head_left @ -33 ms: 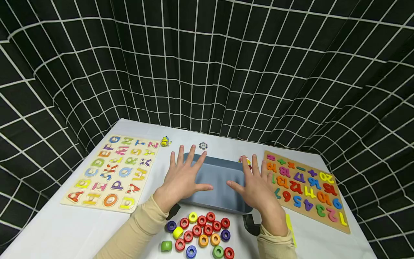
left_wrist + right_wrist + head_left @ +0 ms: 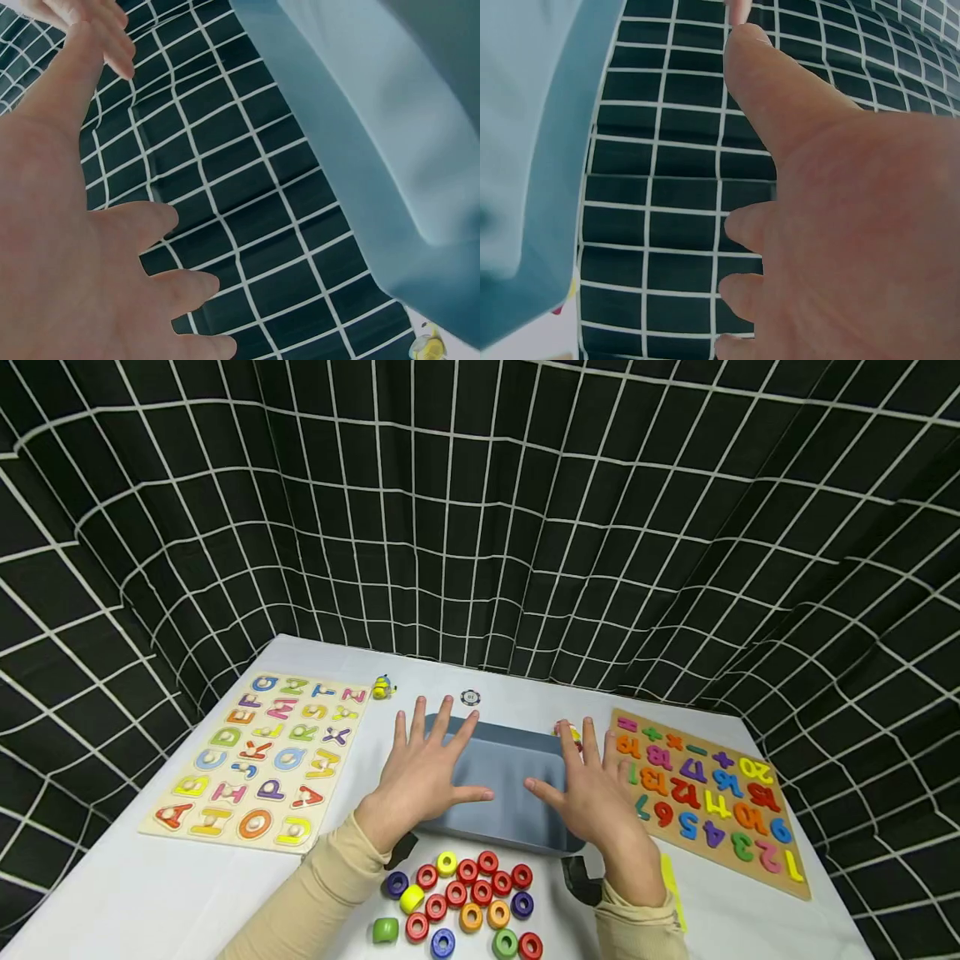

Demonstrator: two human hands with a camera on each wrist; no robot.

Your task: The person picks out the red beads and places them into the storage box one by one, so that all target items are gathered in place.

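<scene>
Both hands hover palm down over a blue-grey tray (image 2: 502, 839), fingers spread and nothing held. My left hand (image 2: 423, 777) overlaps the tray's left side in the head view, its thumb pointing inward. Over the right side is my right hand (image 2: 596, 793), with its thumb toward the left one. In the left wrist view the hand (image 2: 67, 247) shows spread fingers beside the tray wall (image 2: 330, 172). The right wrist view has the other hand (image 2: 855, 240) with the tray (image 2: 555, 187) at its left.
Several coloured beads (image 2: 456, 894) lie in front of the tray. A letter puzzle board (image 2: 247, 760) is at left, a number puzzle board (image 2: 705, 802) at right. Behind are a yellow toy figure (image 2: 383, 687), a round chip (image 2: 470, 697) and a small toy (image 2: 574, 733). A yellow strip (image 2: 672, 889) lies by the right wrist.
</scene>
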